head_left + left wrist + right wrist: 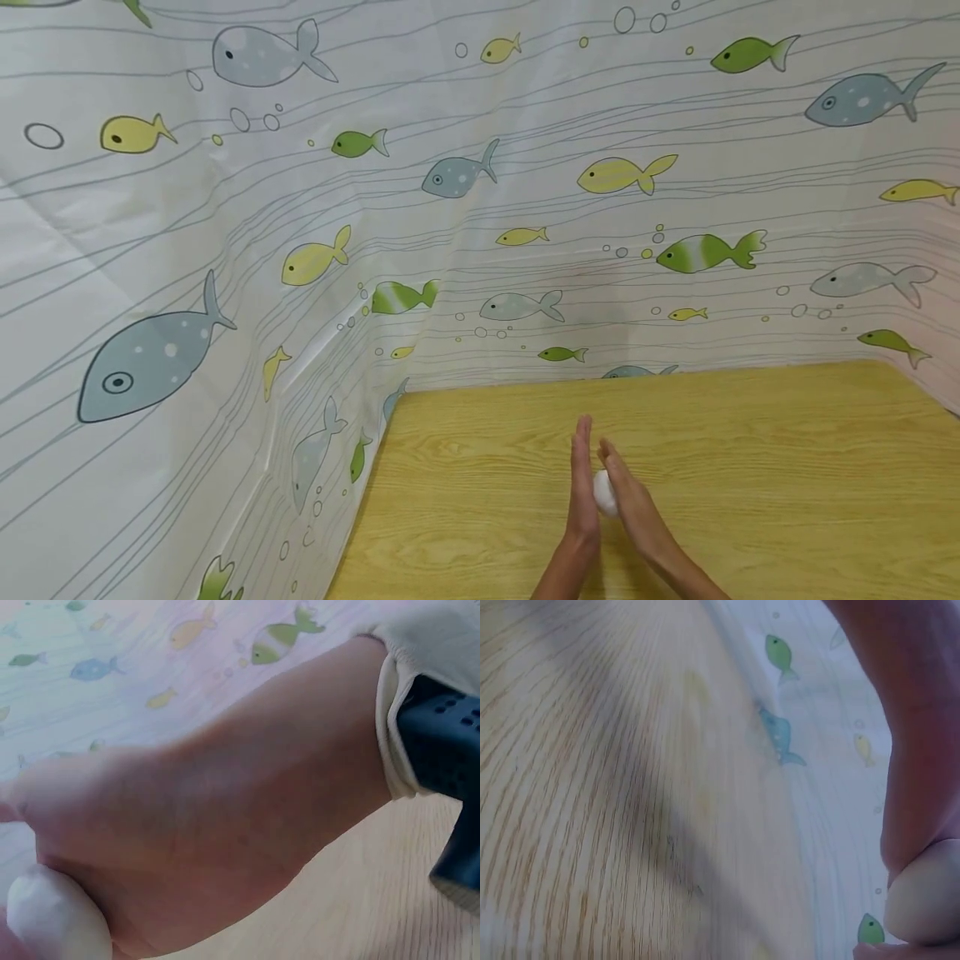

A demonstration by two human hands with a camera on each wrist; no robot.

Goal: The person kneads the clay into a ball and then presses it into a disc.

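A smooth white lump (605,493), rounded like a ball of soft clay or dough, sits between two flat palms in the head view. My left hand (582,483) stands upright with straight fingers on its left side. On the other side my right hand (628,498) leans in, its fingers also straight. Both palms touch the white lump (56,915), which shows at the lower left of the left wrist view beside the left palm (150,847). In the right wrist view the white lump (928,900) appears at the right edge, under the right hand (926,765).
A wood-grain table (465,492) lies beneath the hands. White sheeting printed with fish (525,208) rises behind the table and along its left and right sides. A dark strapped device (442,742) is at the left wrist, by a pale cuff (394,712).
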